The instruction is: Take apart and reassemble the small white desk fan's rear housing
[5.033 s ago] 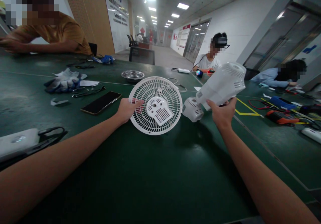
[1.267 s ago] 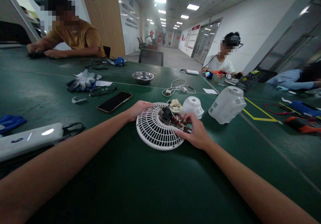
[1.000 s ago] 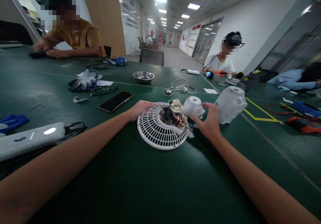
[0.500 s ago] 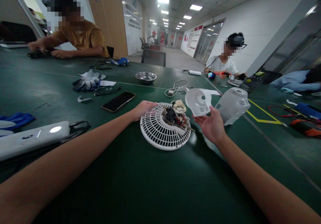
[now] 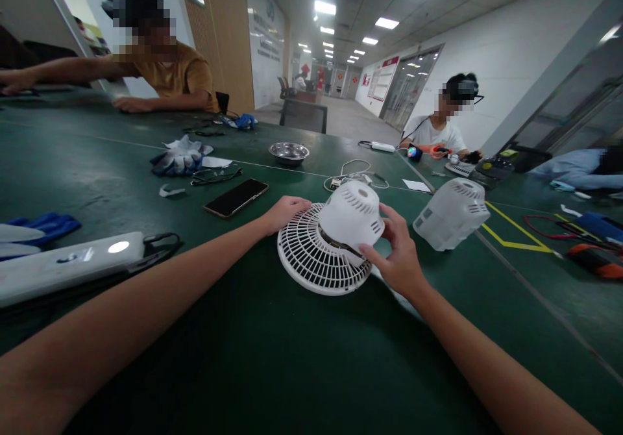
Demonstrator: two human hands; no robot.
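Observation:
A round white fan grille (image 5: 316, 269) lies on the green table. My left hand (image 5: 287, 214) grips its far left rim, fingers closed over the edge. My right hand (image 5: 396, 253) is closed around a white slotted motor cover (image 5: 348, 211), thumb at the near side and fingers behind. The cover sits over the motor at the grille's middle, slightly tilted; only a dark strip of the motor shows beneath its near edge. To the right of my right hand stands a translucent white plastic housing (image 5: 450, 217) with slots in its top.
A phone (image 5: 236, 197), a metal bowl (image 5: 289, 153), grey-blue gloves (image 5: 180, 156) and a white cable (image 5: 357, 174) lie beyond the grille. A white power strip (image 5: 73, 263) is at left, an orange-black tool (image 5: 596, 260) at right. Two people sit across the table.
My right hand has brought the motor cover left from beside the grille and turned it over onto the motor. My left hand keeps hold of the rim. The co-worker at left has stretched out an arm.

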